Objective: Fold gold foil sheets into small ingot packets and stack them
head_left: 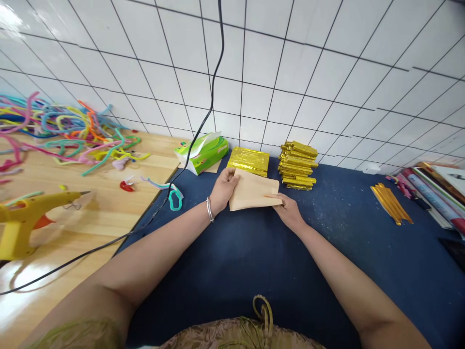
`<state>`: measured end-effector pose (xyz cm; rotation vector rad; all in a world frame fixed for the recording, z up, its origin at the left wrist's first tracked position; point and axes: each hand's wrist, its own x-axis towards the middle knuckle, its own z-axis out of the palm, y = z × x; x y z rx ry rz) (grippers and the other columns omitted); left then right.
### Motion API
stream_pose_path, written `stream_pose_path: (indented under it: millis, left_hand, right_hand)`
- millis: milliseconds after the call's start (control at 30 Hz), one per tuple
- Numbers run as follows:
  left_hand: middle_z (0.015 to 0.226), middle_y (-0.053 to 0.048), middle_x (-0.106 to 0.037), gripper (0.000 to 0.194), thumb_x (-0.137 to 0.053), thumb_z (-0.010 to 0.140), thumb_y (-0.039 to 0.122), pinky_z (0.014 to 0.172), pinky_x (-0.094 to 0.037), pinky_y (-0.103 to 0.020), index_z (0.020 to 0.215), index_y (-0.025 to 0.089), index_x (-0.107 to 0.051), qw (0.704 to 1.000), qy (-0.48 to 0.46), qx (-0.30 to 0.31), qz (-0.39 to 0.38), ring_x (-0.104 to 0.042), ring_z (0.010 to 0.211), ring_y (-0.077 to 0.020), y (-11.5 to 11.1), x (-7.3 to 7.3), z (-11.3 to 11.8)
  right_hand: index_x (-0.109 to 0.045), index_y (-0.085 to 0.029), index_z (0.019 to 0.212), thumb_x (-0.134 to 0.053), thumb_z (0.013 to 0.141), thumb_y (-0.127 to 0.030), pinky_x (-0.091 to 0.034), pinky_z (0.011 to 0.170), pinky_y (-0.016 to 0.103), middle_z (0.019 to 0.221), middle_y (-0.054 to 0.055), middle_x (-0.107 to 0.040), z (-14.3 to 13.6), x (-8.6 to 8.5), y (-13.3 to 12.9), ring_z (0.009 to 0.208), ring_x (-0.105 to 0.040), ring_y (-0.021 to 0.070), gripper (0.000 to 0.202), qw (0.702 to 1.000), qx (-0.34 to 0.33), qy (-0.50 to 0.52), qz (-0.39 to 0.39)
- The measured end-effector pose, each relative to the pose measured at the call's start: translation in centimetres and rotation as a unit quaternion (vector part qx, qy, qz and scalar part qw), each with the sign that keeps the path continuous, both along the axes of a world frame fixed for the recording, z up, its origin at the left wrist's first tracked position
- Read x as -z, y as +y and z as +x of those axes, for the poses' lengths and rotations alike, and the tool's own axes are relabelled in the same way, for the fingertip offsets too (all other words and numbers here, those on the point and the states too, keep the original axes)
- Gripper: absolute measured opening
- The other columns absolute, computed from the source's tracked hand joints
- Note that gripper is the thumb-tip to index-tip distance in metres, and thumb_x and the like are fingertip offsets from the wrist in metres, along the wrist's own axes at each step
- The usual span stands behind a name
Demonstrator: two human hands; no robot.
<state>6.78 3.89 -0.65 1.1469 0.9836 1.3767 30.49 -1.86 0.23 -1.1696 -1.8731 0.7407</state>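
Head cam: tan paper is pretty much mid-frame, left hand pinching its upper-left corner, right hand gripping its lower-right end, so it's right between them.

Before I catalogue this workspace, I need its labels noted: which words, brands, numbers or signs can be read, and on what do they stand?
No text can be read.
Green tissue pack: printed marks, too small and blurred to read.
Books at the right: any print is too blurred to read.
Brown paper: no lettering shows.
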Motion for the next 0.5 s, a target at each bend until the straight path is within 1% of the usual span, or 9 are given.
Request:
stream_pose_path:
  millis: [67, 133, 233, 333, 400, 467, 500]
  left_hand:
    - [0.096, -0.004, -0.064, 0.045, -0.058, 0.082, 0.035, 0.071, -0.052, -0.027, 0.124, 0.022, -0.047, 1.000, -0.015, 0.012, 0.014, -0.061, 0.078, -0.0132, 0.1, -0.1, -0.1]
    - [0.099, -0.004, -0.065, 0.052, -0.057, 0.083, 0.033, 0.072, -0.052, -0.027, 0.132, 0.024, -0.043, 0.999, -0.024, 0.037, 0.011, -0.061, 0.078, -0.0134, 0.1, -0.3, -0.3]
    - [0.106, -0.006, -0.065, 0.061, -0.057, 0.081, 0.031, 0.066, -0.053, -0.026, 0.139, 0.026, -0.036, 0.996, -0.030, 0.083, -0.007, -0.063, 0.079, -0.0140, 0.2, -0.7, -0.7]
    - [0.118, -0.008, -0.060, 0.070, -0.058, 0.078, 0.024, 0.061, -0.052, -0.022, 0.142, 0.029, -0.031, 0.991, -0.028, 0.128, -0.004, -0.065, 0.083, -0.0145, 0.0, -1.1, -0.9]
    - [0.120, -0.008, -0.058, 0.070, -0.059, 0.076, 0.020, 0.061, -0.052, -0.021, 0.141, 0.029, -0.034, 0.988, -0.008, 0.157, 0.007, -0.066, 0.086, -0.0149, -0.3, -1.3, -1.0]
    - [0.115, -0.007, -0.060, 0.066, -0.060, 0.074, 0.020, 0.062, -0.052, -0.021, 0.137, 0.027, -0.041, 0.985, 0.022, 0.171, 0.022, -0.065, 0.087, -0.0151, -0.5, -1.3, -0.9]
    - [0.111, -0.006, -0.061, 0.064, -0.062, 0.073, 0.019, 0.062, -0.052, -0.020, 0.134, 0.025, -0.045, 0.985, 0.035, 0.168, 0.031, -0.064, 0.087, -0.0151, -0.6, -1.3, -0.9]
  right_hand:
    - [-0.069, -0.025, 0.108, -0.050, 0.088, -0.047, -0.048, 0.083, 0.033, 0.108, 0.005, -0.066, -0.1, 0.1, 0.1, 0.095, -0.062, 0.0208, 0.036, 1.000, 0.016, 0.013, -0.018]
    - [-0.069, -0.025, 0.108, -0.048, 0.088, -0.051, -0.050, 0.075, 0.031, 0.109, 0.005, -0.066, 0.0, 0.1, 0.1, 0.089, -0.062, 0.0201, 0.039, 0.998, 0.035, 0.035, -0.038]
    - [-0.069, -0.024, 0.106, -0.048, 0.086, -0.054, -0.051, 0.067, 0.030, 0.105, 0.005, -0.066, 0.1, 0.1, 0.2, 0.079, -0.060, 0.0182, 0.042, 0.993, 0.064, 0.080, -0.057]
    - [-0.070, -0.022, 0.102, -0.050, 0.085, -0.053, -0.050, 0.064, 0.029, 0.098, 0.006, -0.067, 0.3, 0.3, 0.3, 0.078, -0.060, 0.0180, 0.041, 0.986, 0.106, 0.120, -0.054]
    - [-0.070, -0.022, 0.103, -0.051, 0.085, -0.052, -0.050, 0.063, 0.028, 0.098, 0.006, -0.067, 0.3, 0.4, 0.3, 0.082, -0.060, 0.0187, 0.040, 0.983, 0.119, 0.132, -0.047]
    - [-0.069, -0.022, 0.107, -0.051, 0.086, -0.050, -0.050, 0.064, 0.029, 0.101, 0.006, -0.067, 0.3, 0.5, 0.2, 0.084, -0.060, 0.0187, 0.039, 0.985, 0.108, 0.126, -0.042]
    - [-0.068, -0.023, 0.109, -0.052, 0.086, -0.049, -0.050, 0.066, 0.029, 0.103, 0.006, -0.066, 0.3, 0.6, 0.2, 0.085, -0.059, 0.0186, 0.038, 0.988, 0.097, 0.117, -0.041]
